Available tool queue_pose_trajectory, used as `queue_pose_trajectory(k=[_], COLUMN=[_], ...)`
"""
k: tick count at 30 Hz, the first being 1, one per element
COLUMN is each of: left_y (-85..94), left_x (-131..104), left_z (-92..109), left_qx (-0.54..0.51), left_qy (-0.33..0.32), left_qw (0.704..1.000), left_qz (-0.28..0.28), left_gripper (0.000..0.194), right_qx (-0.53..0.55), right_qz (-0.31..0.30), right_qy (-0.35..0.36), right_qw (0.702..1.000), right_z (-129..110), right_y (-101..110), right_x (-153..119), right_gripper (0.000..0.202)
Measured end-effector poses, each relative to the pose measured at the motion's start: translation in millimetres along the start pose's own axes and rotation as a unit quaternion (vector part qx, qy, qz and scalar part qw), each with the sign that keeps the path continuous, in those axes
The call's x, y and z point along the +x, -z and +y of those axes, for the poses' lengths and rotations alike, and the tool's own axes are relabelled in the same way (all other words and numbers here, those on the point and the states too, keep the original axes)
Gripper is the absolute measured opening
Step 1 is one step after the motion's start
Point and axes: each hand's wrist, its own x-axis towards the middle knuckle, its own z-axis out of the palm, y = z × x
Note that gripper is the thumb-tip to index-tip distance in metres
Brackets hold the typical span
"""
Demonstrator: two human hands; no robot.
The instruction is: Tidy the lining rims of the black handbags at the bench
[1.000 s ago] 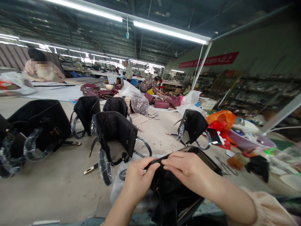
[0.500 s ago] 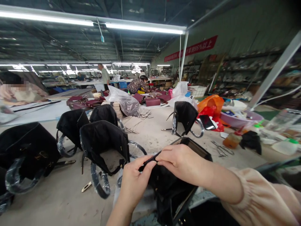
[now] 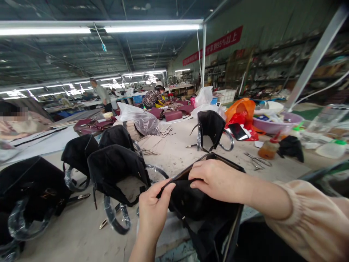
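A black handbag (image 3: 207,218) stands at the table's front edge, its panels spread and its inside facing me. My left hand (image 3: 155,203) pinches the bag's upper edge at its left corner between thumb and fingers. Further right along the same edge, my right hand (image 3: 215,178) grips the black material, thumb on the near side and fingers over the top. Just left of my left hand is another black bag (image 3: 117,171) with a plastic-wrapped handle (image 3: 116,218). The ends of some fingers are hidden by the material.
More black bags (image 3: 29,182) stand at the left, and one bag (image 3: 209,127) stands farther back. Scissors (image 3: 257,160), an amber bottle (image 3: 268,149), a phone (image 3: 238,131) and a lilac basin (image 3: 283,122) lie to the right. A co-worker (image 3: 24,123) sits at far left.
My right hand has slid right along the bag's edge, away from my left hand. More of the bag's inside shows. The view has tilted and shifted slightly.
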Motion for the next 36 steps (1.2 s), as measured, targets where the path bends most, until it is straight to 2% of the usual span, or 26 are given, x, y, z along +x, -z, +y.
queue_pose_trajectory(k=[5,13,21,36], left_y=[0.7,0.0,-3.4,-2.0], left_x=[-1,-4,-6,-6], left_z=[0,3,8,6], left_qx=[0.006,0.010,-0.009,0.007], left_qy=[0.007,0.022,0.036,0.034], left_qw=[1.000,0.999,0.998,0.998], left_qz=[0.008,0.028,0.049,0.044], left_gripper=[0.019,0.023,0.023,0.027], right_qx=[-0.032,-0.085,-0.117,-0.126], right_qz=[-0.009,0.001,0.029,0.024], right_qy=[-0.046,-0.123,-0.129,-0.147], right_qw=[0.998,0.989,0.984,0.981], right_z=[12,17,17,16], right_y=[2,6,4,5], right_x=[-6,1,2,4], right_gripper=[0.021,0.027,0.030,0.031])
